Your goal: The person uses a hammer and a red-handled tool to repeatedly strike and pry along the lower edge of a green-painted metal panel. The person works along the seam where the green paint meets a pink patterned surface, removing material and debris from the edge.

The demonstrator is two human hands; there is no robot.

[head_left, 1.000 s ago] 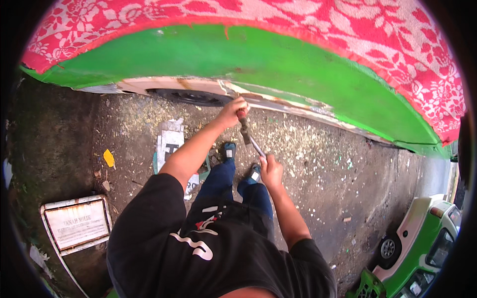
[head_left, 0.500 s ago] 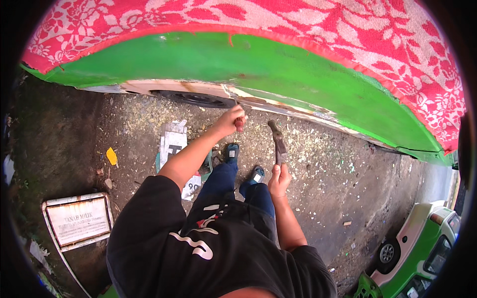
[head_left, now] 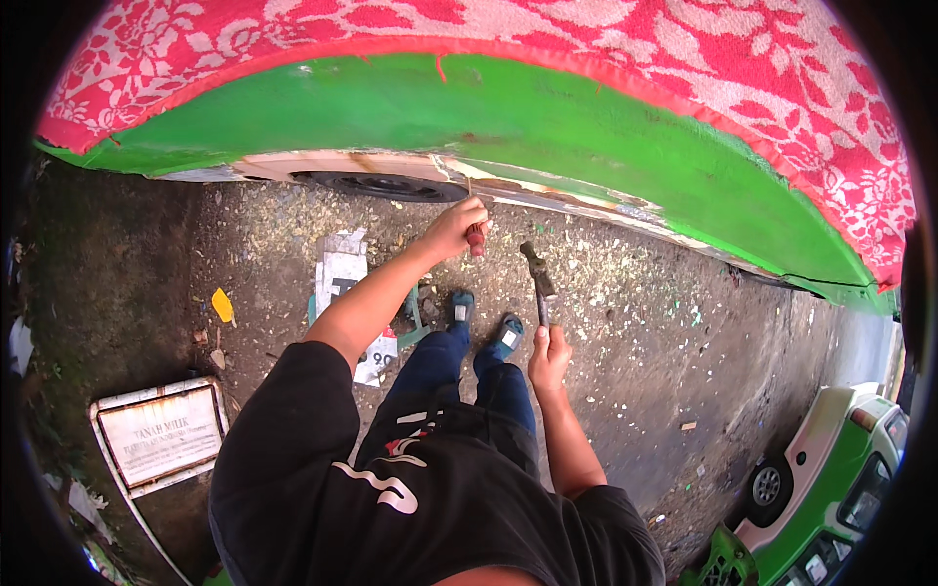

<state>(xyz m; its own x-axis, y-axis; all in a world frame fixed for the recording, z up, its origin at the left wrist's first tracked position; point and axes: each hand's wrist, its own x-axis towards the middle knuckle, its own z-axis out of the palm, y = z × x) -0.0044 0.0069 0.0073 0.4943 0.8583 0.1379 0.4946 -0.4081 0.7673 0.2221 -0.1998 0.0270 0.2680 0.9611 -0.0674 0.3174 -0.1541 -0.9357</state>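
My left hand (head_left: 454,230) is closed around a red-handled screwdriver (head_left: 476,241). Its thin shaft points away from me, up to the lower edge of a green vehicle body (head_left: 391,107); whether the tip touches it I cannot make out. That sill (head_left: 528,190) is bare and patchy, with pale filler and brown rust. In my right hand (head_left: 550,359) a hammer (head_left: 539,278) is gripped by its handle, head upward, apart from the screwdriver and short of the vehicle.
A dark wheel (head_left: 386,186) sits under the vehicle, left of my left hand. A red-and-white floral cloth (head_left: 547,29) drapes over the body. Paint flakes litter the ground. A framed sign (head_left: 161,435) lies at left; another green-and-white vehicle (head_left: 821,488) stands at lower right.
The hammer's head has shifted slightly left and its angle has turned a little. My left hand has moved slightly, still holding the screwdriver at the sill. The view has shifted a little.
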